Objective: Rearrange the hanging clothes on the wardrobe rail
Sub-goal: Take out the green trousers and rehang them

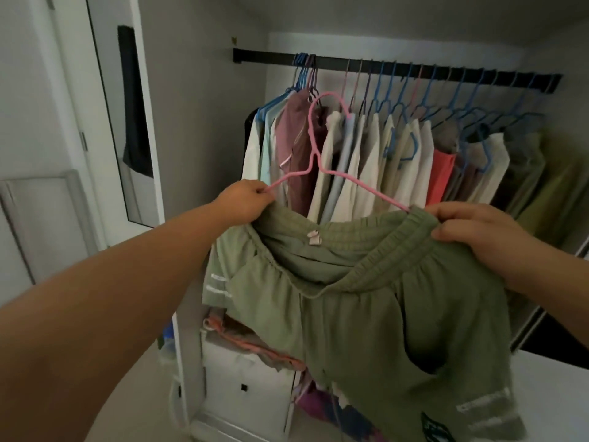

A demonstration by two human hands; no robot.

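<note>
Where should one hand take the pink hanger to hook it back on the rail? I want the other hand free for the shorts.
Probably the straight neck of the pink hanger, just below its hook, taken from the near side. The hook points up toward the rail, and the shoulders are occupied: the left hand pinches one end, the green shorts cover the other.

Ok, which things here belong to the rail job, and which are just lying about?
Job:
- pink hanger, left hand pinching one end
- green shorts, right hand holding the waistband
- black rail
- hung clothes

Lying about:
- white drawer unit
- heaped clothes on it
- mirror
</note>
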